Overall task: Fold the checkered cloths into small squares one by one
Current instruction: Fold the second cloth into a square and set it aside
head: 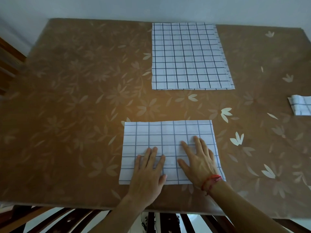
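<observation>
**Inspector:** Work surface?

**Assistant:** A table (75, 106) under a brown floral cover, its far edge against a pale wall. A slatted wooden chair (70, 219) shows below the near edge; more wood slats stand at the far left.

**Inspector:** Cloths?

**Assistant:** Three groups. The near cloth (168, 132), white with a blue grid, lies flat at the near edge as a folded rectangle. A stack (188, 56) with a dark grid lies farther back, well apart from it, with lower layers stepping out along its right side. A small folded cloth (301, 106) sits at the right, cut off by the frame edge.

**Inspector:** Hands?

**Assistant:** Both open, palms down, fingers spread, gripping nothing. The left hand (148, 175) presses the near cloth's lower middle, its wrist off the cloth's near edge. The right hand (198, 160) lies flat just beside it on the cloth's right half; a red cord (212, 180) circles that wrist.

**Inspector:** Obstructions?

**Assistant:** The hands hide part of the near cloth's lower half. Bare cover lies between the cloths.
</observation>
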The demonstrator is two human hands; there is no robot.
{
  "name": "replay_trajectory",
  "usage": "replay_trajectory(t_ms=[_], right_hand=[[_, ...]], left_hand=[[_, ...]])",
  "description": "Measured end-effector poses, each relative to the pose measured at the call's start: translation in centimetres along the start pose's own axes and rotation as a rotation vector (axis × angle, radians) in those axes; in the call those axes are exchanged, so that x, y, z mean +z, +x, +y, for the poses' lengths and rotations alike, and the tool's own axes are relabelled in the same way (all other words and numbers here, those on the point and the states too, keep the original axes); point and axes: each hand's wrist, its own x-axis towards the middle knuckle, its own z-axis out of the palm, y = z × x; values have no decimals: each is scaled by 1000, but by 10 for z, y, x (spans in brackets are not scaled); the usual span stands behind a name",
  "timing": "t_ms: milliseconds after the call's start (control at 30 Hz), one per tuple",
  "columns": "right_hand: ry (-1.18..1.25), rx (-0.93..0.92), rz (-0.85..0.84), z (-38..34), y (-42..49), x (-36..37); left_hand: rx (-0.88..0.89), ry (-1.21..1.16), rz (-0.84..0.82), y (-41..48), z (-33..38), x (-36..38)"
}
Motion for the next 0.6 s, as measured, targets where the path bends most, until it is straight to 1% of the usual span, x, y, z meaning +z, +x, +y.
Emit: replay_trajectory(t_ms=[100, 233, 400, 467, 533, 600], right_hand=[[16, -5, 14, -2, -7, 4], [3, 3, -18, -4, -7, 5], [7, -2, 24, -6, -8, 2], [24, -29, 19, -10, -12, 2], [58, -92, 25, -20, -20, 1], [67, -164, -10, -30, -31, 6]], left_hand=[[18, 2, 8, -2, -1, 1], [20, -2, 23, -2, -2, 2], [13, -14, 27, -3, -1, 4], [9, -22, 22, -3, -1, 5], [12, -32, 18, -3, -1, 4], [11, -45, 11, -3, -1, 2]])
